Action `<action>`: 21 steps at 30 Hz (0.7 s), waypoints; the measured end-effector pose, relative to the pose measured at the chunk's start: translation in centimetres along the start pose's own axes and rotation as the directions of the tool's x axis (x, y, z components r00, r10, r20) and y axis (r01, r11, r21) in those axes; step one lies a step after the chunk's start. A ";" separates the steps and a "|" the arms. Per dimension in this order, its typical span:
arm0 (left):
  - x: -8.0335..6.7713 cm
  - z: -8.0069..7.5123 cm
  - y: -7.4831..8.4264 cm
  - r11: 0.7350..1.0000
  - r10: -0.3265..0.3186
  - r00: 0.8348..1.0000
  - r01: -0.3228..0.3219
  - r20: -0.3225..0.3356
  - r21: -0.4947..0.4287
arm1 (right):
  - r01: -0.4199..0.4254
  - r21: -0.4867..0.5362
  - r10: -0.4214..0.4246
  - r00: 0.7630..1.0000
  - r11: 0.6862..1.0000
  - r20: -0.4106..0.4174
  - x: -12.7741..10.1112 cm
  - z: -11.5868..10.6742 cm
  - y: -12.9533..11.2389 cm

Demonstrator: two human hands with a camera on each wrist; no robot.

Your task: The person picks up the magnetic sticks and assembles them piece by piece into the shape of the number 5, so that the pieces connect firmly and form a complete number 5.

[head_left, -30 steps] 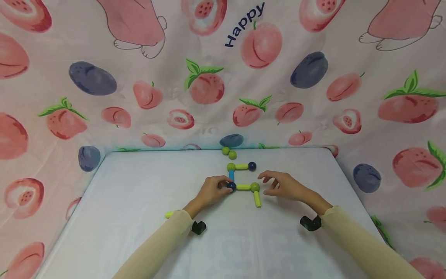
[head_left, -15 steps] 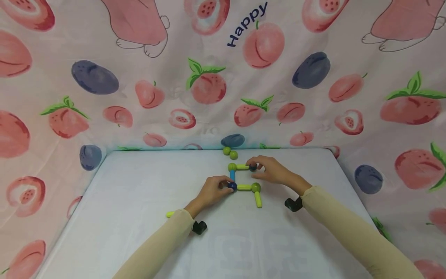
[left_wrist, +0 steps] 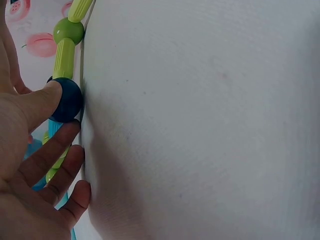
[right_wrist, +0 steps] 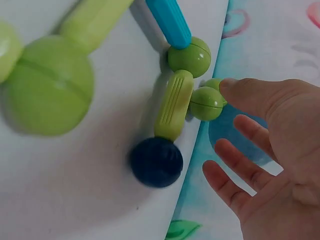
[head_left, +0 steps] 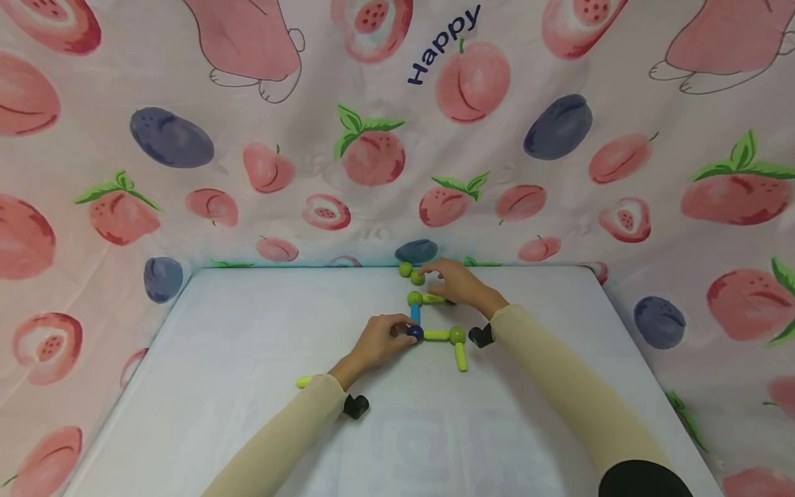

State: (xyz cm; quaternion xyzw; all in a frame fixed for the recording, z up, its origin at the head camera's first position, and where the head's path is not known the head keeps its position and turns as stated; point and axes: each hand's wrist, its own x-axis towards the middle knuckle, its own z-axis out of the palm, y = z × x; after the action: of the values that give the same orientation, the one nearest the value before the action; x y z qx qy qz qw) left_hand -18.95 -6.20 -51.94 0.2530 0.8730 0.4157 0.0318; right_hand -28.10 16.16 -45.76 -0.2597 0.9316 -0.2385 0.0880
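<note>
My left hand [head_left: 374, 343] pinches a dark blue ball [left_wrist: 68, 100] between thumb and fingers. From that ball a yellow-green rod [head_left: 437, 335] leads right to a green ball [head_left: 457, 335], with another rod [head_left: 461, 357] pointing toward me. A blue rod [head_left: 415, 315] joins it to a farther green ball [head_left: 415, 298]. There a yellow-green rod [right_wrist: 174, 105] ends in a second dark blue ball [right_wrist: 157, 162]. Two loose green balls [head_left: 406, 269] lie at the back. My right hand [head_left: 464, 284] reaches beside the nearer loose ball [right_wrist: 206, 103], fingers spread; contact is unclear.
A yellow-green rod [head_left: 303, 382] lies partly behind the left sleeve [head_left: 279, 435]. The white table [head_left: 248, 324] ends at a fruit-print cloth [head_left: 373, 207] just behind the loose balls. Black wrist cameras [head_left: 356, 406] stick out below the forearms.
My right hand has moved from the right of the joined pieces, past the far dark blue ball, back and left to the loose green balls. The left hand keeps its hold.
</note>
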 end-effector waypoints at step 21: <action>0.1 0.1 -0.3 1.000 -0.009 1.000 0.009 -0.006 0.029 | -0.039 -0.085 0.041 0.999 0.996 0.021 3.5 1.3 -0.1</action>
State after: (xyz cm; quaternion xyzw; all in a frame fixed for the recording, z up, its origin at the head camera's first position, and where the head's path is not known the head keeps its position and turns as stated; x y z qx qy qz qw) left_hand -19.11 -6.27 -52.21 0.2484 0.8802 0.4035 0.0272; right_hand -30.69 13.73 -46.97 -0.2474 0.9448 -0.1942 0.0924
